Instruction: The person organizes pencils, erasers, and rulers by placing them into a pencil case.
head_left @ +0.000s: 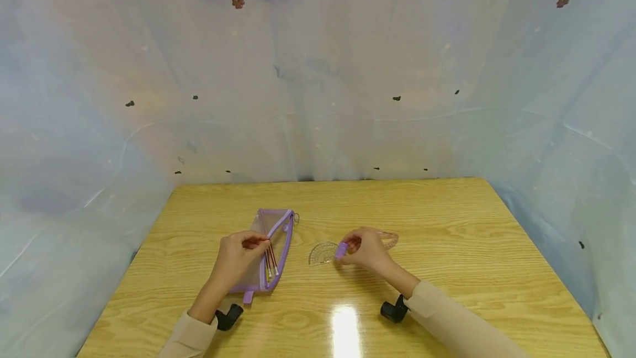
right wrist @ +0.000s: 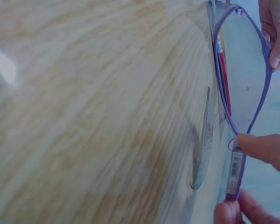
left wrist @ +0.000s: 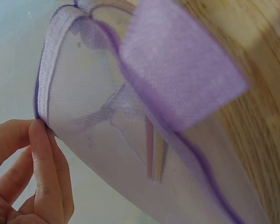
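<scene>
A see-through mesh pencil pouch [head_left: 285, 252] with purple edging lies on the left of the table, its zip opening spread apart. With thumb and fingertips my left hand [head_left: 240, 253] pinches the pouch's upper edge. Inside lie a red pencil [right wrist: 225, 77] and a yellow one, also visible through the mesh [left wrist: 93, 93] in the left wrist view. My right hand [head_left: 366, 250] holds a small purple block [head_left: 341, 250] by its two ends, between thumb and fingers. A barcode label [right wrist: 234, 172] shows on its side.
A clear protractor [head_left: 322, 254] lies flat between pouch and right hand. An orange-tinted drawing template [head_left: 391, 238] lies partly hidden behind the right hand. The wooden table [head_left: 472, 269] ends at a pale hanging sheet [head_left: 338, 142]. A purple tab [left wrist: 182, 65] sticks out from the pouch.
</scene>
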`<state>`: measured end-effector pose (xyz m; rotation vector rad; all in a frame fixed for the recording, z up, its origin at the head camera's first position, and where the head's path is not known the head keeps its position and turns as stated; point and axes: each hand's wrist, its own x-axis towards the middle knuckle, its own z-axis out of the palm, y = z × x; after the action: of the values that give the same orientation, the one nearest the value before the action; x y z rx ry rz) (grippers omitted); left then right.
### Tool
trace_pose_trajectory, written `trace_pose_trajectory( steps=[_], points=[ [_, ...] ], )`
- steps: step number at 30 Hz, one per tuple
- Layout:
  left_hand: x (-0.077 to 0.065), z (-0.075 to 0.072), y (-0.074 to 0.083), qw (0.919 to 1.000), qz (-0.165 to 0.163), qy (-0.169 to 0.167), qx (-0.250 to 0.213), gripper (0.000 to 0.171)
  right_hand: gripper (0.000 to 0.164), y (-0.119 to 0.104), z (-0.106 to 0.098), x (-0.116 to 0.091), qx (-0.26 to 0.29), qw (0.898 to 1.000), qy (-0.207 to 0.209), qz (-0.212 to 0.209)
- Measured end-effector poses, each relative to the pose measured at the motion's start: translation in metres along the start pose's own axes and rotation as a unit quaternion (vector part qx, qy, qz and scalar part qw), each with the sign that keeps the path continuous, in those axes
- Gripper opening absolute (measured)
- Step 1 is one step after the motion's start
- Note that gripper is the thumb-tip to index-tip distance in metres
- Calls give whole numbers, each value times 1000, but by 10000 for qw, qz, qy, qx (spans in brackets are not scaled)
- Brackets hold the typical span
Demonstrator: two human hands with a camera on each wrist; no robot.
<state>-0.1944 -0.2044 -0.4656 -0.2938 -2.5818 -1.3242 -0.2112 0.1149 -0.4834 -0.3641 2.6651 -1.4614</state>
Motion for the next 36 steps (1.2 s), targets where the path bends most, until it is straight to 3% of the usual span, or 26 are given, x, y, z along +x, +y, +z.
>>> trace_pose_trajectory(
  steps=[10, 19, 27, 36],
  points=[
    [1, -2, 4, 10000, -29, -65, 69, 4, 39, -9, 11, 11, 315, 9991, -239, -137],
    [3, -2, 6, 9998, -10, -112, 144, 6, 36, -22, 16, 22, -99, 9991, -368, -175],
    [3, -1, 6, 9998, 65, -120, 126, 6, 36, -24, 25, 33, 271, 9973, -562, -394],
    [3, -1, 9, 9998, -76, -196, 13, 11, 35, -30, 37, 45, 204, 9962, -521, -660]
  ],
)
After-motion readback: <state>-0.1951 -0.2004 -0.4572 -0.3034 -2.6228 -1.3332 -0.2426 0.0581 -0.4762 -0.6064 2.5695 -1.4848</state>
